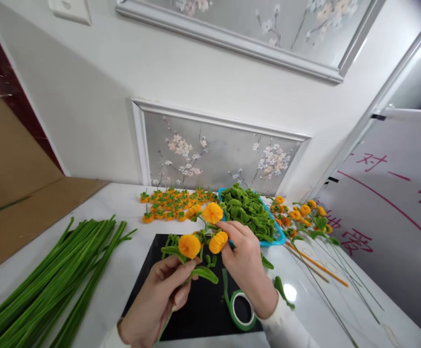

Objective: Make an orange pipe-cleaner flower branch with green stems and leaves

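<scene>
A pipe-cleaner flower stem with several orange blooms (189,246) and fuzzy green leaves (205,274) is held up over a black mat (192,316). My left hand (159,295) is closed around its stem below the lowest bloom. Thumb and fingers of my right hand (244,261) pinch at the right-hand bloom (218,241). On the mat, a roll of green tape (228,309) lies under my right wrist with a strip pulled out. Small green curled pieces (210,261) lie behind the flower.
Long green pipe cleaners (68,270) lie in a bundle at left. Rows of orange flower heads (170,205) stand at the back, beside a blue basket (277,237) of green leaves. Finished-looking flower stems (306,212) lie at right near an orange stick (326,268).
</scene>
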A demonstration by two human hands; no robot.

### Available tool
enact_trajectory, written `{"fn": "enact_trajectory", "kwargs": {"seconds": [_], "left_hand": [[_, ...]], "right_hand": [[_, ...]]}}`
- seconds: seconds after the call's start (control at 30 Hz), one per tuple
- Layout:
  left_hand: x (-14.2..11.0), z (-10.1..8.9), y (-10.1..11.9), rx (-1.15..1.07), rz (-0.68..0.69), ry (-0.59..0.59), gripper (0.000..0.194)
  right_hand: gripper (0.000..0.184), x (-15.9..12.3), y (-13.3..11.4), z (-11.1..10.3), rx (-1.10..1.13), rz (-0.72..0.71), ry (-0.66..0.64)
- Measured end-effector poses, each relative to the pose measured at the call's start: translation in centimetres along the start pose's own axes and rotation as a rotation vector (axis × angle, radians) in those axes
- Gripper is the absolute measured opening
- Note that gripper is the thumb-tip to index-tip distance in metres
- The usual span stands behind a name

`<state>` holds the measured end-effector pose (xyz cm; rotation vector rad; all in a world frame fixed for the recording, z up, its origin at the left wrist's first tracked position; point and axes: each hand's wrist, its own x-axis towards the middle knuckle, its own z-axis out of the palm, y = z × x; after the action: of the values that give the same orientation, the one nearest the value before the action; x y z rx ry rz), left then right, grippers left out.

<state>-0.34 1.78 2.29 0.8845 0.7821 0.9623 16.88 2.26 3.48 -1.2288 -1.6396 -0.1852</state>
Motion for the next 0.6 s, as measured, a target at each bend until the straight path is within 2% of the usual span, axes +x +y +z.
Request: {"fn": "enact_trajectory", "kwargs": {"seconds": [0.13, 0.27, 0.4, 0.6], "left_hand": [[0.2, -0.3, -0.3, 0.143, 0.092, 0.078, 0.038], [0.3, -0.4, -0.8, 0.296, 0.15, 0.103, 0.041], [0.3, -0.6, -1.1, 0.377, 0.17, 0.06, 0.044], [-0.2, -0.5, -1.2, 0.423, 0.176, -0.015, 0.042]], "right_hand": [[0.034, -0.1, 0.5, 0.0, -0.107, -0.024, -0.091], [0.03, -0.3, 0.6, -0.1, -0.218, -0.123, -0.093], [0.028, -0.4, 0.6, -0.3, -0.24, -0.2, -0.041], [0.018, -0.6, 0.4, -0.1, -0.196, -0.225, 0.016]]}}
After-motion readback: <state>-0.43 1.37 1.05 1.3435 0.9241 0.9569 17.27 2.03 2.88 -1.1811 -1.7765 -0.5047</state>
